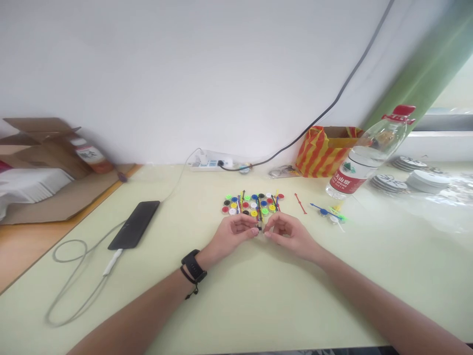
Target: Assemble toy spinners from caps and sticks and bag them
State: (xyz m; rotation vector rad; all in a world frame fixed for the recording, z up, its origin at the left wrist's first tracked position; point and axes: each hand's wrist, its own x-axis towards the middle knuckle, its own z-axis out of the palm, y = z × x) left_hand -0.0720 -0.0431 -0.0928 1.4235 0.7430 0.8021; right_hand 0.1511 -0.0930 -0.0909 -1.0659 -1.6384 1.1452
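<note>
Both hands meet at the middle of the pale green table. My left hand (238, 231), with a black watch (194, 266) on its wrist, pinches a small dark and clear piece (259, 229) between thumb and fingers. Close on its right, my right hand (286, 234) has thumb and fingertips drawn together beside the piece; what they hold, if anything, is too small to make out. Just beyond the fingers lie several round coloured discs (234, 205) in rows, with thin coloured arrows across them. A red arrow (300, 203) lies apart, right of the rows.
A blue arrow (325, 211) lies by a few more discs on the right, before a water bottle (356, 165) and striped bag (318, 153). Left are a phone (135, 226) on a cable and a cardboard box (48, 143). A power strip (210, 164) sits by the wall.
</note>
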